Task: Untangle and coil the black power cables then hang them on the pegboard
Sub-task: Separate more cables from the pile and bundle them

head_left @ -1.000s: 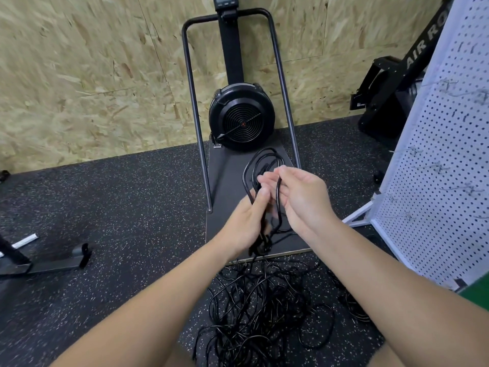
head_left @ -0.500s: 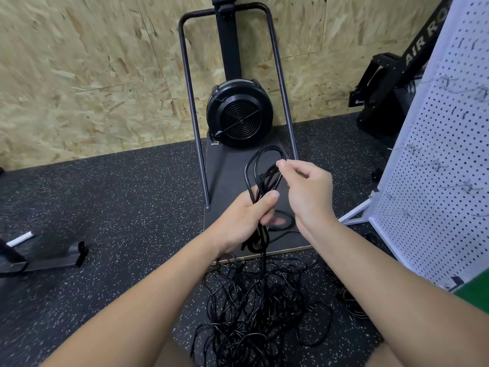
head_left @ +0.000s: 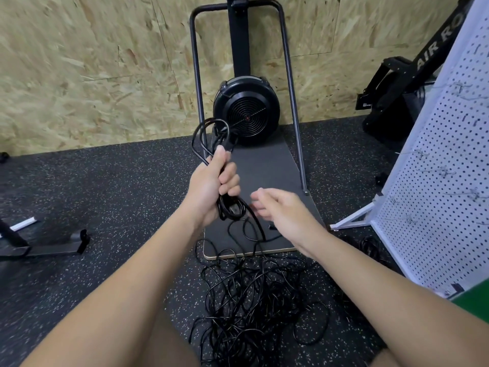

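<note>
**Left hand clamped on a part-made coil, tangle on the floor below**

From the head camera I saw the left hand [head_left: 211, 186] with its fingers curled tight around a bundle of black cable loops [head_left: 209, 136], gripping them at mid-height. The loops rose above the fist and crossed in front of the black fan housing [head_left: 247, 112] of a machine that stood against the chipboard wall [head_left: 92, 70]. Below the fist the bundle bulged into a few short turns, and strands trailed down from it.

The right hand [head_left: 280, 210] was just beside those lower turns. Its fingers were loosely bent and spread, gripping nothing; I could not tell whether a fingertip brushed a strand, as that hand was blurred.

The rest of the black power cables [head_left: 251, 308] lay in a loose tangle on the speckled rubber floor [head_left: 105, 197], between the two forearms and spilling onto the near edge of the machine's dark base board [head_left: 267, 170]. The forearms hid part of the heap on both sides.

The white pegboard [head_left: 444, 197] stood on its frame to the right, well apart from the held coil, with several wire hooks on it. A second black machine [head_left: 397, 83] stood behind its far edge, and a low black metal foot [head_left: 53, 247] lay on the floor at the left.
</note>
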Tool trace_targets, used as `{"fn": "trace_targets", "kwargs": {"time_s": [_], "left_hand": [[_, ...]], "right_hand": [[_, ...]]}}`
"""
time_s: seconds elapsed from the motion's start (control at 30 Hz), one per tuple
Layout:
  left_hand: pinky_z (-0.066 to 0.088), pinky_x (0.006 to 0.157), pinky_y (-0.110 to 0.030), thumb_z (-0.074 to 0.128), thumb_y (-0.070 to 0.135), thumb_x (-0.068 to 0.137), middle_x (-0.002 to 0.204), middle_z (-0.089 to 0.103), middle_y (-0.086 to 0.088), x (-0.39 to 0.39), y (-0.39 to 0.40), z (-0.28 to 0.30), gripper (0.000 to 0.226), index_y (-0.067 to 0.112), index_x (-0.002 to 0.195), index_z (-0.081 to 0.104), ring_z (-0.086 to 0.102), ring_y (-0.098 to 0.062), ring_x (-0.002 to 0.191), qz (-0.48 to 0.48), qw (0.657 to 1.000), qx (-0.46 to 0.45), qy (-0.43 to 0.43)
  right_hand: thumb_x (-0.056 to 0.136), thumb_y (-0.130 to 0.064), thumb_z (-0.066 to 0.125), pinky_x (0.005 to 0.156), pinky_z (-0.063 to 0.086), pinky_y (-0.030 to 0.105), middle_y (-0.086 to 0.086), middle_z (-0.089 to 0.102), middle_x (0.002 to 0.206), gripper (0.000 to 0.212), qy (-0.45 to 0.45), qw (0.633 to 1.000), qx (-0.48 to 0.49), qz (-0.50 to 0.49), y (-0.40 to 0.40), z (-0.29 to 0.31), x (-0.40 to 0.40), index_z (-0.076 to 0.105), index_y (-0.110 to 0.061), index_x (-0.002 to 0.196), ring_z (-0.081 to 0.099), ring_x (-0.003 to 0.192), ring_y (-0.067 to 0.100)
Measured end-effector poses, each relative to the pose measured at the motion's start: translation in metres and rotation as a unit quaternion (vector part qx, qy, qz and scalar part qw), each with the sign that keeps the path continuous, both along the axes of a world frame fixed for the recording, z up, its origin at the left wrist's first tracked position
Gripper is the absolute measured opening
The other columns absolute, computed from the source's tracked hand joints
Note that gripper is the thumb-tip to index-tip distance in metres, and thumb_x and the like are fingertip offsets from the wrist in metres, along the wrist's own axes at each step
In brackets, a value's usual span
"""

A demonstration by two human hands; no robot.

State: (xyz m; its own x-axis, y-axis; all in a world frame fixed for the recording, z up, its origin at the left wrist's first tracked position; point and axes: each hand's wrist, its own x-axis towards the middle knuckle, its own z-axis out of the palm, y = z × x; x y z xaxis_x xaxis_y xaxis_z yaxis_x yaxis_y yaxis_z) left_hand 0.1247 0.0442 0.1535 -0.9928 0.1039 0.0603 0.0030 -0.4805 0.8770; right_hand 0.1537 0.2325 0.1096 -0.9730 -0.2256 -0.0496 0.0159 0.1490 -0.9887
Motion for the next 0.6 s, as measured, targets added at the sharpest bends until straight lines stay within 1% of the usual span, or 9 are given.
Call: {"fn": "trace_targets", "kwargs": {"time_s": [0.1,0.13,0.23,0.27,0.33,0.4,0.47,0.53,0.6], "left_hand": [[0.030,0.045,-0.020,0.050,0.045,0.117,0.061,0.027,0.009,-0.010,-0.015,0.001,0.032,0.020,0.098,0.057,0.022,-0.005,0.044,0.019,0.996,0.091,-0.002],[0.030,0.044,-0.020,0.050,0.046,0.116,0.061,0.028,0.010,-0.013,-0.021,0.002,0.033,0.020,0.098,0.058,0.022,-0.004,0.044,0.016,0.992,0.124,-0.001],[0.032,0.045,-0.018,0.049,0.046,0.116,0.060,0.030,0.011,-0.020,-0.045,0.004,0.035,0.019,0.096,0.058,0.027,-0.005,0.042,-0.004,0.973,0.230,0.006],[0.034,0.046,-0.017,0.049,0.045,0.116,0.059,0.031,0.011,-0.021,-0.053,0.005,0.035,0.019,0.096,0.057,0.029,-0.005,0.042,-0.012,0.966,0.256,0.011],[0.036,0.046,-0.017,0.051,0.044,0.115,0.059,0.034,0.011,-0.021,-0.068,0.005,0.033,0.018,0.097,0.057,0.033,-0.005,0.041,-0.030,0.959,0.282,0.019],[0.037,0.046,-0.017,0.053,0.043,0.115,0.059,0.035,0.011,-0.021,-0.084,0.003,0.031,0.018,0.098,0.057,0.034,-0.005,0.041,-0.044,0.961,0.273,0.022],[0.036,0.045,-0.018,0.053,0.043,0.116,0.059,0.034,0.012,-0.021,-0.097,0.000,0.031,0.018,0.100,0.058,0.033,-0.005,0.041,-0.046,0.970,0.239,0.010],[0.034,0.044,-0.018,0.053,0.044,0.117,0.060,0.032,0.012,-0.020,-0.107,-0.005,0.031,0.018,0.100,0.059,0.031,-0.005,0.041,-0.044,0.979,0.196,-0.017],[0.031,0.044,-0.016,0.051,0.043,0.117,0.060,0.033,0.013,-0.017,-0.107,-0.010,0.031,0.019,0.100,0.059,0.031,-0.004,0.040,-0.056,0.987,0.139,-0.050]], "right_hand": [[0.109,-0.056,0.060,0.107,0.048,0.029,-0.011,0.083,0.115,0.039,-0.081,0.986,0.070,0.130,0.000,-0.010,0.008,0.079,-0.024,0.121,0.074,0.114,0.003],[0.106,-0.052,0.068,0.105,0.048,0.027,-0.010,0.083,0.113,0.036,-0.084,0.978,0.103,0.162,0.001,-0.016,0.008,0.081,-0.021,0.116,0.073,0.111,0.000],[0.100,-0.041,0.078,0.088,0.050,0.025,-0.010,0.081,0.095,0.025,-0.065,0.962,0.174,0.202,0.010,-0.027,0.004,0.081,-0.017,0.104,0.066,0.082,-0.001],[0.100,-0.045,0.078,0.089,0.051,0.027,-0.011,0.079,0.094,0.027,-0.063,0.958,0.195,0.200,0.013,-0.029,0.001,0.081,-0.019,0.103,0.067,0.082,0.002],[0.102,-0.055,0.072,0.110,0.050,0.036,-0.006,0.082,0.111,0.035,-0.061,0.952,0.219,0.204,0.021,-0.026,-0.005,0.083,-0.022,0.104,0.074,0.107,0.011],[0.107,-0.052,0.066,0.125,0.042,0.048,-0.001,0.081,0.124,0.039,-0.079,0.955,0.167,0.231,0.031,-0.022,-0.014,0.082,-0.017,0.113,0.067,0.126,0.014],[0.111,-0.039,0.063,0.127,0.042,0.050,0.011,0.080,0.127,0.038,-0.103,0.951,0.100,0.274,0.045,-0.017,-0.022,0.078,-0.006,0.122,0.067,0.126,0.019],[0.113,-0.023,0.063,0.119,0.052,0.041,0.017,0.080,0.120,0.024,-0.093,0.947,0.098,0.291,0.059,-0.007,-0.025,0.080,-0.006,0.117,0.072,0.121,0.025],[0.108,-0.017,0.070,0.103,0.060,0.037,0.014,0.082,0.108,0.018,-0.037,0.949,0.144,0.278,0.066,0.001,-0.026,0.086,-0.017,0.102,0.076,0.113,0.033]]}}
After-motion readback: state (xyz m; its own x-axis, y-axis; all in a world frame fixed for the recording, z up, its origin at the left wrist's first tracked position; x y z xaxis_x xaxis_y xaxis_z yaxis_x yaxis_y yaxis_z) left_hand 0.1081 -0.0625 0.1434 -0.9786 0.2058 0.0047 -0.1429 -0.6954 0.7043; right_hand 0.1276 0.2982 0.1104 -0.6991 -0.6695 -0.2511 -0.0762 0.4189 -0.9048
